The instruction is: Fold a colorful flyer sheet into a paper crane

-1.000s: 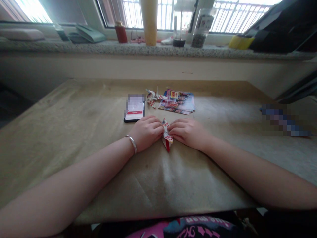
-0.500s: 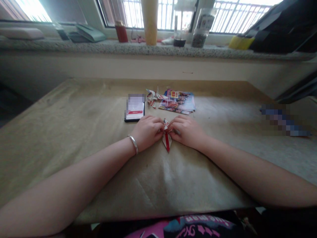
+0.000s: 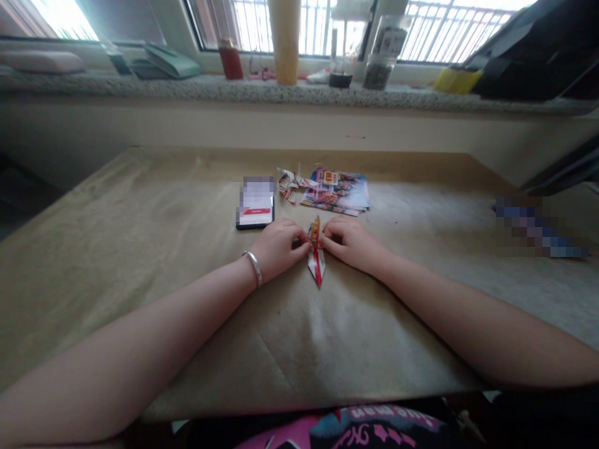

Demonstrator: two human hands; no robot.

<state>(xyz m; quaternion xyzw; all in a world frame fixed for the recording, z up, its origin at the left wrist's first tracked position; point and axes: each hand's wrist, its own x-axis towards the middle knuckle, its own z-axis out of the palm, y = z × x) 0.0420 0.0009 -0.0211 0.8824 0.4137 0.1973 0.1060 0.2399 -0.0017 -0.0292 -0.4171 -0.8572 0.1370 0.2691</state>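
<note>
A narrow piece of folded paper (image 3: 317, 262), printed white and red with an orange-yellow upper part, lies on the table between my hands. Its lower end comes to a point towards me. My left hand (image 3: 281, 246), with a silver bangle at the wrist, pinches the paper's left edge between thumb and fingers. On the opposite edge, my right hand (image 3: 350, 243) grips it in the same way. The fingertips cover part of the paper's middle.
Beyond my left hand lies a phone (image 3: 256, 202) with a lit screen. Other folded paper pieces (image 3: 291, 182) rest beside a stack of colourful printed sheets (image 3: 344, 190). A blurred flat item (image 3: 538, 227) is at the right. Bottles and boxes line the stone windowsill (image 3: 187, 88).
The paper's upper part has been opened upward, and its orange-yellow face now shows. My fingers have shifted slightly apart along its sides.
</note>
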